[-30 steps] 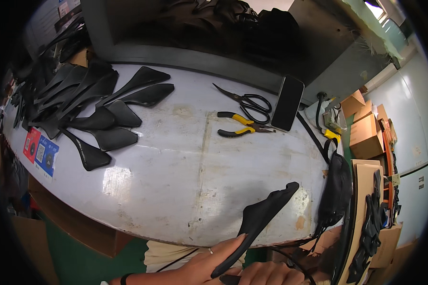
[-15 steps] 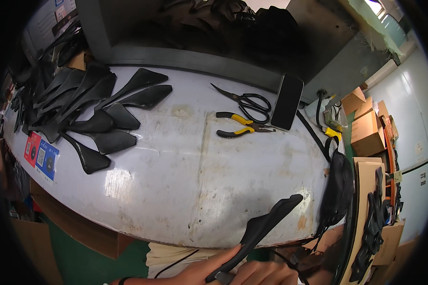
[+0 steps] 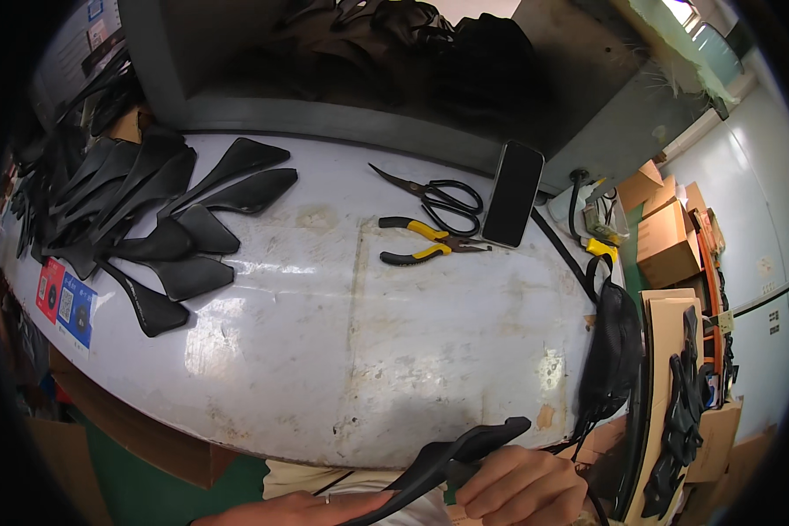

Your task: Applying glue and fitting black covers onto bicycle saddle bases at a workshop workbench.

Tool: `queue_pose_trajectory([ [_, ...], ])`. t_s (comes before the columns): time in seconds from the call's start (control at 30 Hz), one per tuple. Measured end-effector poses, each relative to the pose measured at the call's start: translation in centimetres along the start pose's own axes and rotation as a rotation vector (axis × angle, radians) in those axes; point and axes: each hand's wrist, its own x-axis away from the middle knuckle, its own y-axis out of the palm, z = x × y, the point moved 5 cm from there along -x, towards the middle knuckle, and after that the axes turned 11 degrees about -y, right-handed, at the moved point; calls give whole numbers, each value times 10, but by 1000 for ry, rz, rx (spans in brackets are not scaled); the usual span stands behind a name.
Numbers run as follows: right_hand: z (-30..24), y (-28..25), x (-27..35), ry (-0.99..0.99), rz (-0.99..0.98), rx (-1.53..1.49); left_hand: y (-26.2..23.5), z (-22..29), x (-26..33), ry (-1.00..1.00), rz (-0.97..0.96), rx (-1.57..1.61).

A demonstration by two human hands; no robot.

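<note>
We are keeping both hands low at the bottom edge. Our left hand (image 3: 298,510) is lying flat, palm down, fingers stretched rightward. Our right hand (image 3: 522,485) is curling its fingers (image 3: 491,469) in a loose grip.

A long white worktable (image 3: 342,351), scuffed and stained, fills the middle. At 12 o'clock a dark grey shelf wall (image 3: 342,114) rises behind it. At 3 o'clock a pale blue-green wall (image 3: 754,219) catches daylight from a window (image 3: 693,17) at 1 o'clock. Brown cardboard boxes (image 3: 666,241) stack against that wall. Green floor (image 3: 123,482) shows at 7 o'clock, under the table's edge.
</note>
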Motion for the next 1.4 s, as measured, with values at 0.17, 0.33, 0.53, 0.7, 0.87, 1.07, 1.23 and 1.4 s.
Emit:
queue_pose_trajectory([
  [0.17,-14,7,-1,-53,-153,192,-6,-5,1,-136,-152,2],
  [0.33,-27,11,5,59,328,-152,-33,11,11,215,307,167],
  [0.53,0,48,26,157,41,165,-23,3,-30,156,617,-71],
  [0.7,4,58,27,82,-184,204,12,-31,-42,-137,425,450],
  [0.87,20,58,27,106,-165,228,18,-44,-44,-110,408,159],
  [1.07,37,52,22,51,-87,167,14,-40,-47,-153,401,170],
  [1.23,52,48,25,40,-56,43,9,-40,-41,-167,466,168],
  [1.4,43,48,15,127,-167,65,10,-34,-49,-179,427,189],
])
